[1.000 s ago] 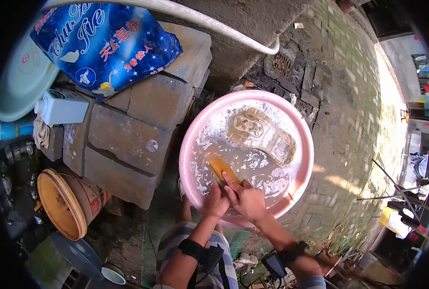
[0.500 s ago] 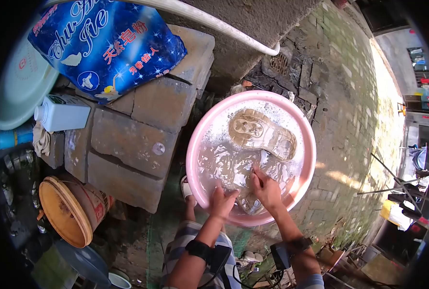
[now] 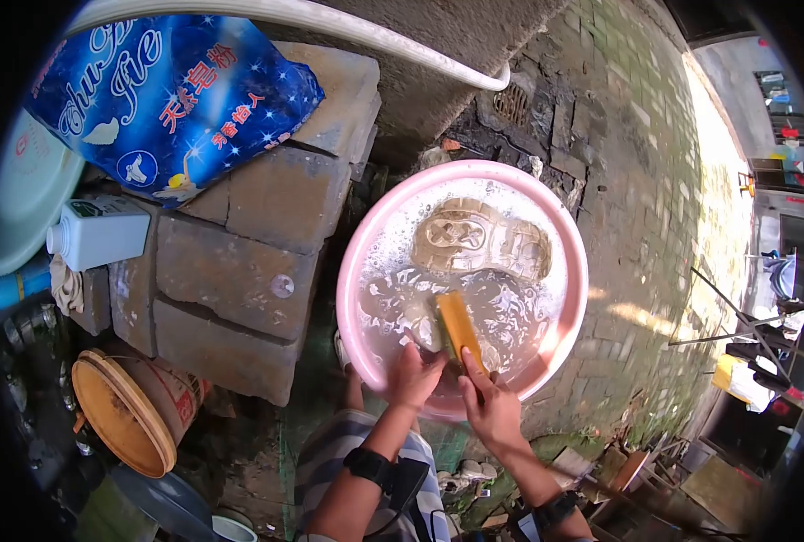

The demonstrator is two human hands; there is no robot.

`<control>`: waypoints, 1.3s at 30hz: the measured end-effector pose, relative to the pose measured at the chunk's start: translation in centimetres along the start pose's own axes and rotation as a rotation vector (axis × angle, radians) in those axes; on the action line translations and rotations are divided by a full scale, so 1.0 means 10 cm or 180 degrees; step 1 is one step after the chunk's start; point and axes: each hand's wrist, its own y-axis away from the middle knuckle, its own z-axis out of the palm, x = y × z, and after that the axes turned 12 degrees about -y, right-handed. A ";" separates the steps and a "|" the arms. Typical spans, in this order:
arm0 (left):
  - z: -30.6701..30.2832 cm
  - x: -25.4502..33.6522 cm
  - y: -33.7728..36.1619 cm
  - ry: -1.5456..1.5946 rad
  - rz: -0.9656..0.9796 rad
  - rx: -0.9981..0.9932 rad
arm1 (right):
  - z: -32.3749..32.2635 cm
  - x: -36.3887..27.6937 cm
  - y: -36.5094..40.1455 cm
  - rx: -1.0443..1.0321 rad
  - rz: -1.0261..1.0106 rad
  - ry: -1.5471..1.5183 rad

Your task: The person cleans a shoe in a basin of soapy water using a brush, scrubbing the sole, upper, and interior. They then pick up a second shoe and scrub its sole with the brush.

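A pink basin holds cloudy, sudsy water. One shoe floats in its far half with the brown sole facing up. My right hand is closed around the near end of a scrubbing brush with a yellow wooden back, tilted over the water. Beside it, my left hand is at the near left of the basin, fingers curled at the waterline. They grip what looks like a second shoe, a pale shape mostly hidden under the murky water.
Left of the basin, a brick ledge carries a blue soap powder bag, a light blue bottle and a pale green basin. Below stands an orange-rimmed bucket. A white pipe runs across the top, near a floor drain.
The brush has come up out of the water in my right hand. The second shoe has sunk mostly from sight. The floating shoe has turned slightly.
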 end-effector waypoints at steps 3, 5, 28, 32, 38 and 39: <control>0.17 -0.31 -0.04 0.0696 0.0182 0.0363 | 0.22 -0.14 -0.13 -0.0159 -0.0116 0.0057; 0.04 -0.28 -0.08 0.0182 -0.0179 -0.0120 | 0.32 -0.23 -0.38 -0.0163 -0.0117 0.0168; 0.21 0.32 0.14 0.2665 -0.1118 0.0055 | -0.30 0.24 0.50 0.0028 0.0290 -0.0888; 0.30 0.29 0.15 0.3172 -0.0940 0.0088 | -0.20 0.44 0.28 0.0013 0.0109 -0.0490; 0.36 0.31 0.24 0.3190 -0.0661 0.0409 | -0.17 0.57 -0.22 0.0231 0.0388 -0.0352; 0.36 0.30 0.25 0.3187 -0.0661 0.0404 | -0.17 0.62 -0.29 0.0207 0.0494 -0.0261</control>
